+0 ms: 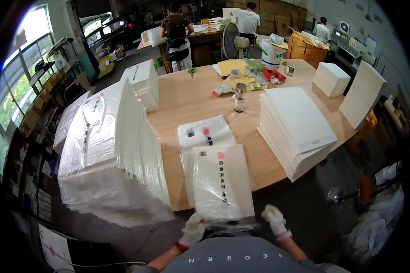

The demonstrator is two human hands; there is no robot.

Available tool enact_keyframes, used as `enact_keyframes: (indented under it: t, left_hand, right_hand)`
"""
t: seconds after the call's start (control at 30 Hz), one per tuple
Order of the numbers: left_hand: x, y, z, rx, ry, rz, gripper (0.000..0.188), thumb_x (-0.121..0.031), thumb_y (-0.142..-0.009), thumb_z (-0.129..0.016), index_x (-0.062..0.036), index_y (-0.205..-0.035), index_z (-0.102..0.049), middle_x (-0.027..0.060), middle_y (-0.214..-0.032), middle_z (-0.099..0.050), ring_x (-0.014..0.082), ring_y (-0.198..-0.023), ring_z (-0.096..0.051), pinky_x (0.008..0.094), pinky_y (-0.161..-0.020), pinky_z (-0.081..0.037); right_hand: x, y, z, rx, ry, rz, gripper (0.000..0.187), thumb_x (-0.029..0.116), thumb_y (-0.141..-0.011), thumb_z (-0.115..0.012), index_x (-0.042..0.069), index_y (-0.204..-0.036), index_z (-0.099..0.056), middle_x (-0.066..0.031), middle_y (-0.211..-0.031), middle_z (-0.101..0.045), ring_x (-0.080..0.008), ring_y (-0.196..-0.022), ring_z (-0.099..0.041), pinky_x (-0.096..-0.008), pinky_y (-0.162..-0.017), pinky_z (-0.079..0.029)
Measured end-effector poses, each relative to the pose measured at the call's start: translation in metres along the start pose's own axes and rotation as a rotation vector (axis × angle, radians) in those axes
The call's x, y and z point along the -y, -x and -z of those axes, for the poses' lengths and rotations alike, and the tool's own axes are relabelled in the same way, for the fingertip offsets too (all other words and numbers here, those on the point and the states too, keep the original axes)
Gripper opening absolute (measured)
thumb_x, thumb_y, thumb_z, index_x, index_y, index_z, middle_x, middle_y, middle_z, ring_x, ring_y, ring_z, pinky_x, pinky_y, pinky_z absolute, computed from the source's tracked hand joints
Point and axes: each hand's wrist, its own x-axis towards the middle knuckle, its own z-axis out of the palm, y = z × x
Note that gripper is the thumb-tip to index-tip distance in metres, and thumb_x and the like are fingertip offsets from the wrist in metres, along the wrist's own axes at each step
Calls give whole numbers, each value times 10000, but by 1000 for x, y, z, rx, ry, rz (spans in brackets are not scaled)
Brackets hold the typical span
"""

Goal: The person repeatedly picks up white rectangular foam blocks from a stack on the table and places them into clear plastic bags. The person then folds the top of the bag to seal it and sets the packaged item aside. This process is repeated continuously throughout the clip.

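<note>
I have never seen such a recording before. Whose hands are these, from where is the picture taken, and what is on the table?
There is no machine: a person works in white gloves. The single, round-looking picture comes from a wide camera on that person's head, looking down. On the wooden table lie a printed plastic bag, a big wrapped pile at left, a white stack at right and a glass jar. The left hand is at the bag's near edge; its grip is unclear. The right hand is away from it.
</note>
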Motion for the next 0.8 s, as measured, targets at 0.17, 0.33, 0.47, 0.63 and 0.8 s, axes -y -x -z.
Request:
enact_keyframes:
  t: [0.17, 0.33, 0.47, 0.63, 0.8]
  left_hand:
    - [-113, -63, 48, 141, -299, -504, 146, -28, -657, -616, -72, -768, -532, 89, -791, -540, 266, -611, -569, 352, -480, -441]
    - [-142, -9, 161, 56, 215, -102, 282, -283, -905, -518, -22, -989, -583, 30, -866, -606, 155, -706, -602, 288, -595, -486]
    - [-169, -37, 260, -712, 190, -814, 192, -173, -949, -430, -32, -1041, -522, 51, -1046, -540, 150, -965, -513, 303, -879, -434]
    - [-102, -30, 381, -896, 453, -584, 70, -54, -895, -446, -63, -881, -513, 14, -890, -508, 132, -842, -506, 284, -821, -447]
    - [-4, 29, 307, -1161, 221, -148, 184, -209, -933, -434, -57, -931, -538, 11, -898, -519, 125, -835, -501, 278, -796, -439]
  right_hand:
    - [30, -23, -86, 360, -953, -421, 458, 201, -878, -532, -20, -1262, -414, -116, -1167, -540, -230, -1028, -555, -350, -851, -464]
    - [218, -80, -132, 554, -784, -228, 372, 248, -894, -516, 17, -1183, -477, -60, -1063, -558, -157, -949, -544, -306, -794, -456]
    - [316, -126, -186, 654, -509, 629, 232, 241, -920, -499, 46, -1034, -553, 9, -828, -537, -80, -748, -524, -246, -626, -445]
    - [357, -93, -257, 1244, -697, -32, 278, 227, -929, -478, 23, -1112, -522, -39, -881, -557, -123, -804, -563, -266, -687, -475]
    - [287, -80, -251, 764, -612, 480, 363, 258, -927, -480, 13, -1195, -487, -58, -904, -594, -140, -775, -591, -266, -721, -479]
